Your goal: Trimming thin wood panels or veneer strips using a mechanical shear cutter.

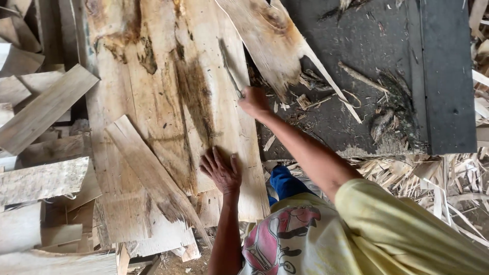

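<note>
A wide sheet of thin pale wood veneer (168, 76) with dark brown stains lies flat in front of me. My left hand (220, 170) rests flat on its near part, fingers spread, beside a loose narrow strip of veneer (153, 175) that lies diagonally. My right hand (253, 101) is stretched out to the sheet's right edge, fingers closed around that edge. A torn, pointed piece of veneer (272, 38) lies just beyond my right hand, partly over the dark surface.
A dark grey slab (387, 66) with splinters and bark scraps lies to the right. Stacked veneer offcuts (43, 168) fill the left side. Wood shavings (438, 178) cover the ground at right. My yellow shirt and blue trousers show below.
</note>
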